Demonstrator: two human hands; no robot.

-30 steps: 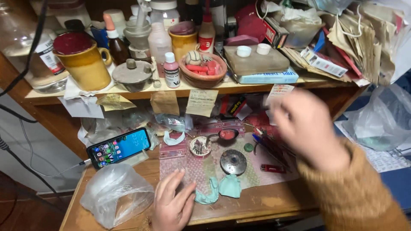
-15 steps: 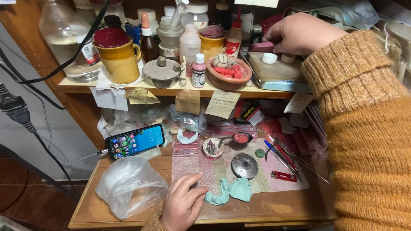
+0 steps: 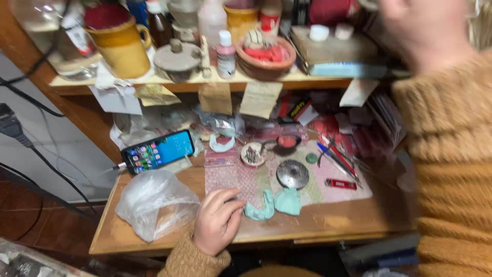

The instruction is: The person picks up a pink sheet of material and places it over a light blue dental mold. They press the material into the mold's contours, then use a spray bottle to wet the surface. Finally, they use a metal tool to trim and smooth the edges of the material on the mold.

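Note:
My left hand (image 3: 218, 219) rests on the wooden desk (image 3: 328, 223), fingers loosely curled on the edge of a pink patterned mat (image 3: 230, 177), holding nothing. Right beside its fingertips lie two pale green moulded pieces (image 3: 274, 205). A round metal disc (image 3: 292, 174) sits on the mat beyond them. My right hand (image 3: 420, 31) is raised at the upper right by the shelf, blurred, in an orange knitted sleeve (image 3: 451, 154); whether it holds anything is unclear.
A lit phone (image 3: 159, 151) lies at the left above a crumpled clear plastic bag (image 3: 154, 202). The shelf (image 3: 205, 79) carries a yellow mug (image 3: 120, 43), a lidded pot (image 3: 177, 59), bottles and a clay bowl (image 3: 264, 54). Red tools (image 3: 335, 154) crowd the right.
The view has tipped and shifted closer. My right hand has stayed up near the shelf's right end, nearer the camera now. My left hand has kept its place on the mat.

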